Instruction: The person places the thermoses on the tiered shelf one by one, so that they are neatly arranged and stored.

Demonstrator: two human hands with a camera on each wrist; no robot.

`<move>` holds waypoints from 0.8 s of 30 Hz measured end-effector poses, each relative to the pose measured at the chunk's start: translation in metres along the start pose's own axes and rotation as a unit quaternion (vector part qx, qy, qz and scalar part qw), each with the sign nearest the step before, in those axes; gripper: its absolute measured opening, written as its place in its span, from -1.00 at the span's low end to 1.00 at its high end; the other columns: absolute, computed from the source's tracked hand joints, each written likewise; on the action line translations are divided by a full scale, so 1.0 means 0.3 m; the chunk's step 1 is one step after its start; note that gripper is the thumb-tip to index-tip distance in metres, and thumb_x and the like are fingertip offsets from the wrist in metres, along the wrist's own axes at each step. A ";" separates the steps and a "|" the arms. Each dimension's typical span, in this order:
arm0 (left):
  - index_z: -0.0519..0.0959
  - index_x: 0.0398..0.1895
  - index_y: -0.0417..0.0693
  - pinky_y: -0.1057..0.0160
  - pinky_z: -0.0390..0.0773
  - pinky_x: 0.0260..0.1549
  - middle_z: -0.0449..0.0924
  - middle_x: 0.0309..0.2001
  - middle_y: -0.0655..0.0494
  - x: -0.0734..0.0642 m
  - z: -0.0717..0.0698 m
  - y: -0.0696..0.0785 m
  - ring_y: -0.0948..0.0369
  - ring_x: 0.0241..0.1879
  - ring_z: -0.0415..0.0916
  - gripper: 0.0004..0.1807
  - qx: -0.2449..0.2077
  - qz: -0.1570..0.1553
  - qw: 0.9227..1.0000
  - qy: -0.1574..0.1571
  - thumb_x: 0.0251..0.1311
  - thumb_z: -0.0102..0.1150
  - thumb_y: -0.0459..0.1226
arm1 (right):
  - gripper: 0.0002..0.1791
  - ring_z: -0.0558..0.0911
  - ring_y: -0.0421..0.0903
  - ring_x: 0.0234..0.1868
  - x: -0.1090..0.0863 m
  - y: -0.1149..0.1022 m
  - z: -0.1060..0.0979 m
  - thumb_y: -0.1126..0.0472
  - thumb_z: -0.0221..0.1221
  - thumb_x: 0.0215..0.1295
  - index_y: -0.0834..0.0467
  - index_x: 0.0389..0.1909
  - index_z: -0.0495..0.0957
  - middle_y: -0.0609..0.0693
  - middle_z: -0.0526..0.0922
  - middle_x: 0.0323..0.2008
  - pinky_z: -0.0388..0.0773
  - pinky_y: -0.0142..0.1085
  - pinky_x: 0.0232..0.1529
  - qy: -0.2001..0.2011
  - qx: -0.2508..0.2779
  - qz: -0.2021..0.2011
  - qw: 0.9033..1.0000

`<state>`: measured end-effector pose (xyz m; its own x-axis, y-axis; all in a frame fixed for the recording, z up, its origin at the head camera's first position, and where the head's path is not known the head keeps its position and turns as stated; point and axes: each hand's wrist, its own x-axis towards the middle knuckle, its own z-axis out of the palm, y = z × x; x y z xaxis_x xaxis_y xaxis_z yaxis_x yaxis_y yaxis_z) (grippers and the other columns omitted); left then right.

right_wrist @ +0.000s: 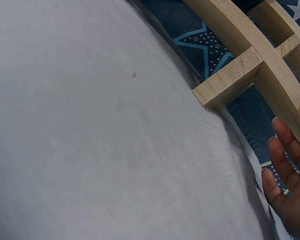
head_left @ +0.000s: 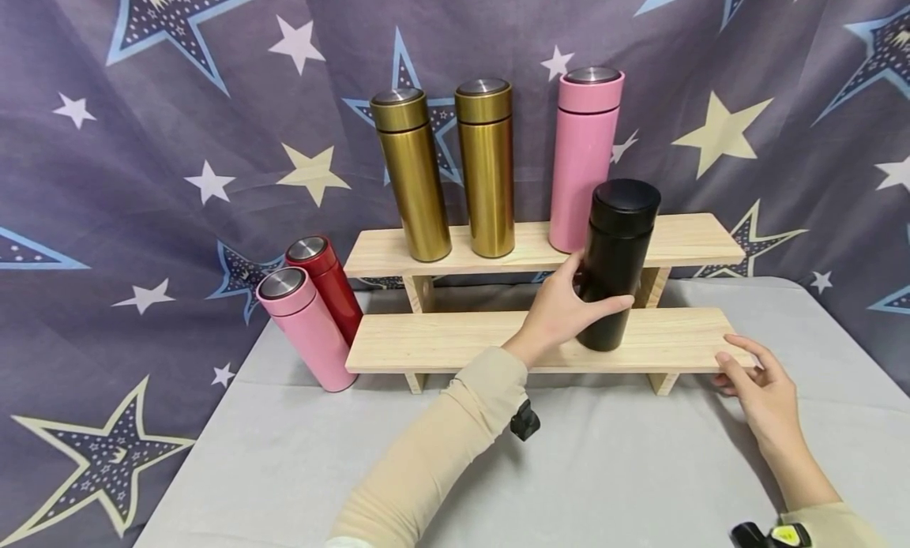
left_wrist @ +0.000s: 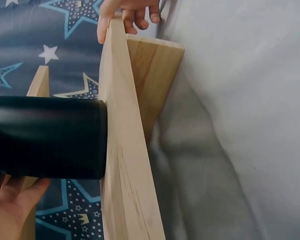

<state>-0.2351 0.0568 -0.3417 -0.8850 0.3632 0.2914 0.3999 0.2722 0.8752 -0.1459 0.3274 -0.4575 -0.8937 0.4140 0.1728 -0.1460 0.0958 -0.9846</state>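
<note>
A black thermos bottle [head_left: 617, 256] stands upright over the lower board [head_left: 441, 339] of a two-tier wooden shelf, its base right at the board's top face. My left hand [head_left: 565, 303] grips the bottle low on its body, thumb across the front; the far fingers are hidden behind it. In the left wrist view the bottle [left_wrist: 45, 137] appears sideways against the board [left_wrist: 125, 140]. My right hand [head_left: 764, 386] holds the lower board's right end, with thumb and index finger on top. The other fingers [right_wrist: 285, 162] hang below the board in the right wrist view.
On the upper board [head_left: 682, 244] stand two gold thermos bottles [head_left: 419, 189] and a tall pink one [head_left: 584, 161], just behind the black bottle. A shorter pink bottle [head_left: 316, 339] and a red bottle [head_left: 334, 291] stand on the grey-covered table [head_left: 604, 469], left of the shelf. A starry curtain [head_left: 235, 137] hangs behind.
</note>
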 end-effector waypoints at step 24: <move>0.24 0.44 0.20 0.25 0.39 0.16 0.43 0.21 0.28 -0.024 -0.013 -0.013 0.35 0.20 0.39 -0.19 0.018 -0.011 0.998 -0.052 0.15 0.38 0.06 | -0.66 0.62 -0.36 -0.56 0.000 0.006 -0.001 0.29 0.24 0.35 -0.15 0.05 0.60 -0.20 0.67 -0.60 0.51 -0.56 -0.48 -0.001 0.014 -0.004 1.000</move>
<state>-0.2312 0.0496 -0.3457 -0.8646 0.4473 0.2288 0.3907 0.3123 0.8659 -0.1459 0.3279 -0.4592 -0.8937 0.4110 0.1799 -0.1642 0.0735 -0.9837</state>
